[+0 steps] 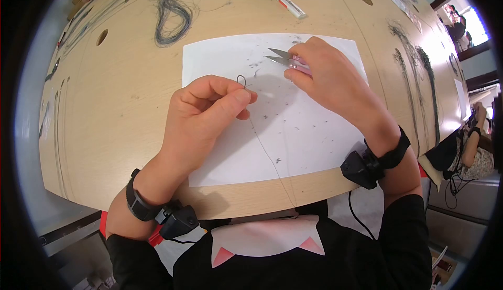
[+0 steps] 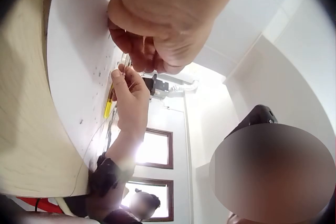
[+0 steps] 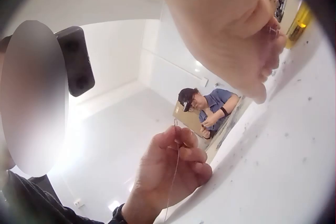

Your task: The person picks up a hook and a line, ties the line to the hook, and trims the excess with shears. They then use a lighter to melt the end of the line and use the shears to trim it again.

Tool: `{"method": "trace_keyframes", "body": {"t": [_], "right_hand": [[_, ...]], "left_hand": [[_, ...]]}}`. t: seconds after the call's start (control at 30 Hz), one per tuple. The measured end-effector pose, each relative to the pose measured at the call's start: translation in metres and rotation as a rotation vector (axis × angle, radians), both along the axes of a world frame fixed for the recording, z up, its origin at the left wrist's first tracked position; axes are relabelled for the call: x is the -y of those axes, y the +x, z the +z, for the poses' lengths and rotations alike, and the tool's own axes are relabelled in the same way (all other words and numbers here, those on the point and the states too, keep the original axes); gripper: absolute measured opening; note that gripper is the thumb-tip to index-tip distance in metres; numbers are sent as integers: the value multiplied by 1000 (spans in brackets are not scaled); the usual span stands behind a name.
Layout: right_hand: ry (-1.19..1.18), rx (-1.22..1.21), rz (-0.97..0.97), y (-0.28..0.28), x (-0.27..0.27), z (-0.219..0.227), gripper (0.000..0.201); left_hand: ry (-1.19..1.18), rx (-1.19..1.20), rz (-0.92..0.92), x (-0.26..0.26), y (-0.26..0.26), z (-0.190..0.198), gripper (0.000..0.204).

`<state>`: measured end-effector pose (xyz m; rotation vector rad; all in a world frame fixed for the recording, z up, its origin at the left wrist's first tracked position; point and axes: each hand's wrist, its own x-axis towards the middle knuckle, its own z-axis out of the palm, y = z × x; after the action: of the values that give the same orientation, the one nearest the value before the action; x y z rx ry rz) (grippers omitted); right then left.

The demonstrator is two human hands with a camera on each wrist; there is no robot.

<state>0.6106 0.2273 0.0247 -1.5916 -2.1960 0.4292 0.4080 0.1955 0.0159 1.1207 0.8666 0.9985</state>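
Between thumb and forefinger, my left hand (image 1: 204,114) pinches a thin dark strand with a small loop (image 1: 241,79) standing up above the fingertips. From the pinch, the strand's long tail (image 1: 269,157) runs down over the white paper (image 1: 319,148) to the table's near edge. My right hand (image 1: 332,78) holds small scissors (image 1: 293,65) with pink handles, their blades apart and pointing left toward the loop. In the right wrist view the loop (image 3: 176,123) shows above the left fingertips. The scissors' handles are mostly hidden by the right hand.
Small dark snippets (image 1: 278,160) are scattered on the paper. Beyond it lie a bundle of grey strands (image 1: 175,18) and a white lighter (image 1: 289,5). More dark strands (image 1: 427,80) lie along the table's right side. Another person (image 3: 212,108) sits across the table.
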Motion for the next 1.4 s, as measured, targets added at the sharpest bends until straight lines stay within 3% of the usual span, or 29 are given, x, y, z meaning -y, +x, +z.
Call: {"method": "trace_keyframes", "body": {"t": [0.1, 0.17, 0.3, 0.37, 0.5, 0.6, 0.7, 0.8, 0.87, 0.9, 0.97, 1.03, 1.1, 1.2, 1.3, 1.4], "right_hand": [[3, 42, 23, 0, -1, 1, 18], [156, -58, 20, 4, -4, -1, 16], [328, 22, -56, 24, -12, 7, 14], [358, 324, -110, 35, -13, 7, 12], [131, 443, -168, 35, -12, 10, 10], [70, 426, -185, 34, -15, 6, 10], [193, 341, -135, 33, -15, 4, 11], [337, 205, -80, 29, -20, 9, 12], [617, -18, 40, 20, -20, 14, 10], [629, -12, 52, 13, -15, 18, 10], [-102, -639, 108, -1, 3, 24, 10], [-268, -775, 198, -11, 12, 20, 7], [-317, -764, 235, -16, 18, 22, 10], [-392, -751, 126, -24, 25, 24, 13], [-210, -649, 246, -32, 21, 20, 18], [-372, -714, 236, -33, 27, 20, 18]], "left_hand": [[1, 10, -1, -1, 0, -1, 7], [9, 15, 2, -1, -1, -1, 7], [6, 0, 17, -2, -1, -1, 8], [1, -5, 22, -2, -1, -1, 9], [-18, -1, 17, -1, -1, 0, 8], [-40, 6, 16, -1, -1, 0, 8], [-45, 5, 18, -1, -1, 0, 7], [-21, 1, 23, -2, -1, 0, 7], [2, 4, 27, -2, -1, -1, 6], [23, -9, 16, -1, -1, -1, 6], [48, -21, 7, 0, -1, -2, 5], [52, -1, 6, 0, 0, -3, 4], [63, 9, 5, 0, 0, -3, 4], [54, 33, -10, 2, -1, -5, 5], [41, -18, -29, 1, -4, -3, 7], [70, 31, -40, 0, -3, -9, 8]]}}
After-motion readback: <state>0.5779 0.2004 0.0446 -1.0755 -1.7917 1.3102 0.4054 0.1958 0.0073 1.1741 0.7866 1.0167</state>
